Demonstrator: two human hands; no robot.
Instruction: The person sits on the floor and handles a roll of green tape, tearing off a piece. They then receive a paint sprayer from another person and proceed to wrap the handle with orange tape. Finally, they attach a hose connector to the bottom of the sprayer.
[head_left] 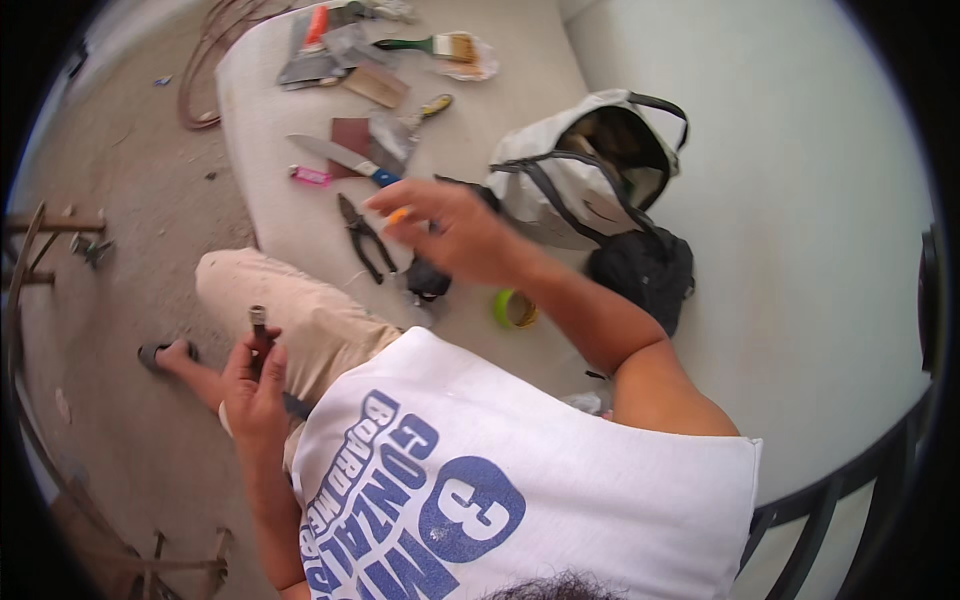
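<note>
On the pale ledge point(280, 150) above a dusty floor lie pliers point(362, 238), a knife point(345, 160), a brush point(435, 45), a tape roll point(515, 309) and two bags point(590, 170). His left hand point(255, 385) grips a dark tube point(259, 330) over his knee; his right hand point(450, 230) pinches something small and orange point(398, 214) above the pliers.

We hold the left hand point(255, 385) low beside the bent left knee, forearm rising from the lower edge, fingers point(262, 362) curled closed around a short dark rod that stands upright. We extend the right arm forward and across the body, elbow bent. The right hand point(445, 230) is raised, palm down, fingers point(392, 200) pinching a small orange piece.
</note>
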